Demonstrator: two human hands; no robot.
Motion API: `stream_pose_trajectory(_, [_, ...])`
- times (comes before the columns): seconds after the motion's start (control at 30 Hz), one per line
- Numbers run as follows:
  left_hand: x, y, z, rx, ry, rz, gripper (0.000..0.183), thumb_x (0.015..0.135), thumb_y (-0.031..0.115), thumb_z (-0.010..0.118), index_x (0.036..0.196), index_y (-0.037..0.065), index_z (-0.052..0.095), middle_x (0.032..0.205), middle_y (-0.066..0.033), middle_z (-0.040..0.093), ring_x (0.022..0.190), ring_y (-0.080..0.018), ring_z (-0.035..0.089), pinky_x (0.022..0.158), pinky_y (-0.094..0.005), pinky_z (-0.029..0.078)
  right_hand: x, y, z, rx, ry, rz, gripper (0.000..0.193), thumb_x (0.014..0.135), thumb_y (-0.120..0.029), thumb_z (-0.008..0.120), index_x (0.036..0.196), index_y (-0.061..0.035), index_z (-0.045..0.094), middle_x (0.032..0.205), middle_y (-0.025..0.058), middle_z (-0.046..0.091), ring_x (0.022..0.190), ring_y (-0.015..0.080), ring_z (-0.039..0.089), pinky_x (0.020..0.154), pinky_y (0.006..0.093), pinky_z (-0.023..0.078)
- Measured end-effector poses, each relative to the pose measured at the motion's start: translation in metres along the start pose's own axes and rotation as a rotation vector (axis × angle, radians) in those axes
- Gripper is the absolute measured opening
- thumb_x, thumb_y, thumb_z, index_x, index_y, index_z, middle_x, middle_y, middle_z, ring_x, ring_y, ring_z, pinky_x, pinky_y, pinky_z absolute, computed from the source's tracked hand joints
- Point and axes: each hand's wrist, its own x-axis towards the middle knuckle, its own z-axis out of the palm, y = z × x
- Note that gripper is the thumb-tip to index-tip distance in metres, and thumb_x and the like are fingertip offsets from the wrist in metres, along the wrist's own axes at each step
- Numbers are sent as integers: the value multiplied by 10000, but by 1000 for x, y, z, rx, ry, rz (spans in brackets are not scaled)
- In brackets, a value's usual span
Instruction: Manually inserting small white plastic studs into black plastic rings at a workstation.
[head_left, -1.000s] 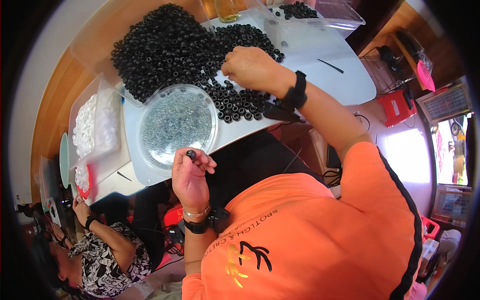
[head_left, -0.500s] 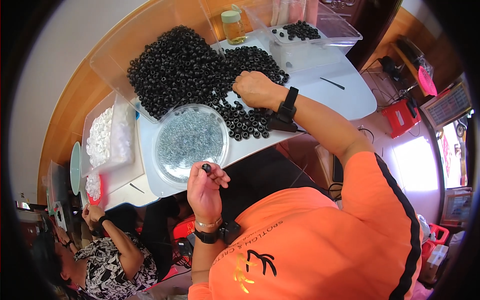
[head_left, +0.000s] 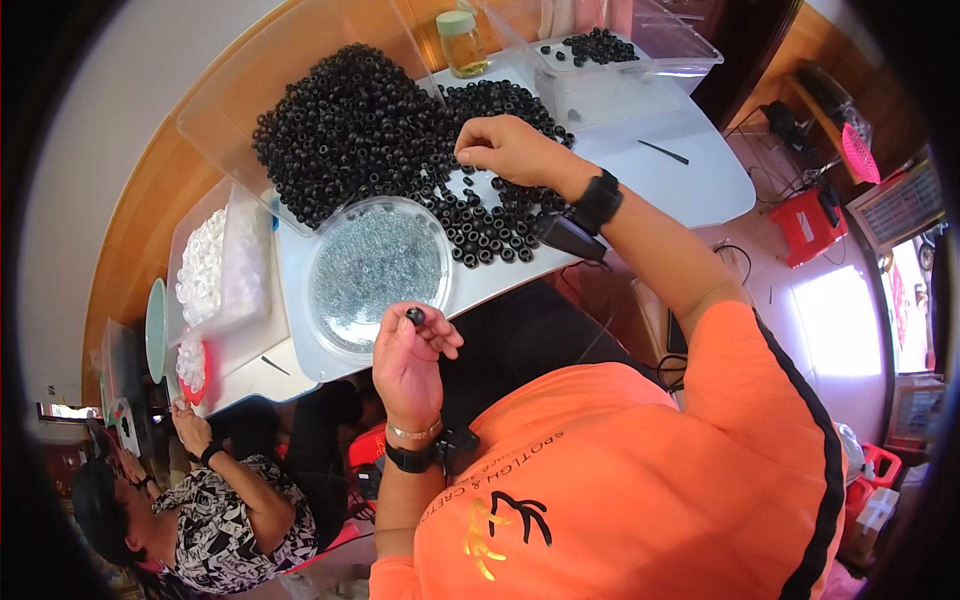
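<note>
In my left hand (head_left: pixel 408 375), a small black ring-shaped part (head_left: pixel 415 315) is pinched between thumb and fingertips, just off the near rim of a round clear tray. That tray (head_left: pixel 318 325) holds many tiny clear pieces. My right hand (head_left: pixel 515 152) hovers over the loose black rings (head_left: pixel 485 240) on the table, thumb and forefinger drawn together. Whether anything sits between those fingertips is too small to make out. Just left of it rises a big heap of similar black rings (head_left: pixel 350 130) by a large clear bin (head_left: pixel 215 130).
Back right stands a clear box (head_left: pixel 600 100) with black rings on top. Behind the heap is a lidded jar (head_left: pixel 463 50). A thin dark tool (head_left: pixel 663 152) lies at right. At left, a co-worker's hand (head_left: pixel 190 430) is by a red scoop (head_left: pixel 200 375) and a bin of white parts (head_left: pixel 240 270).
My right hand has lifted a little away from the black rings, its fingers turning left. My left hand keeps its black ring and has barely shifted. The co-worker's hand has moved slightly.
</note>
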Motion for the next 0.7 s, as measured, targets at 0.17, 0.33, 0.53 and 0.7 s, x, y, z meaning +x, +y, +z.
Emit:
stream_pose_trajectory(0.17, [16, 3, 24, 77, -30, -14, 273, 996, 258, 375, 999, 7, 483, 850, -117, 564, 719, -210, 584, 617, -279, 449, -38, -30, 22, 733, -102, 84, 146, 902, -172, 616, 943, -32, 633, 832, 8, 639, 714, 72, 566, 667, 226, 470])
stream_pose_trajectory(0.33, [24, -7, 23, -5, -119, 29, 257, 989, 246, 395, 1014, 10, 492, 893, -125, 591, 753, -201, 605, 633, -272, 455, -69, -54, 54, 838, -205, 115, 130, 872, -153, 680, 915, -39, 632, 788, -9, 612, 699, 68, 545, 651, 219, 449])
stream_pose_trajectory(0.53, [17, -18, 14, -104, -104, 69, 259, 987, 268, 405, 984, 22, 484, 891, -145, 591, 759, -218, 603, 632, -276, 460, -81, -59, 63, 814, -177, 113, 205, 868, -123, 670, 1031, 1, 680, 819, 25, 669, 722, 73, 562, 701, 243, 473])
stream_pose_trajectory(0.7, [13, -18, 10, -137, -125, 81, 260, 989, 275, 404, 975, 28, 481, 894, -145, 588, 764, -223, 601, 637, -282, 461, -84, -61, 67, 971, -221, 106, 193, 891, -103, 640, 1025, 33, 667, 830, 47, 677, 813, 97, 621, 776, 266, 503])
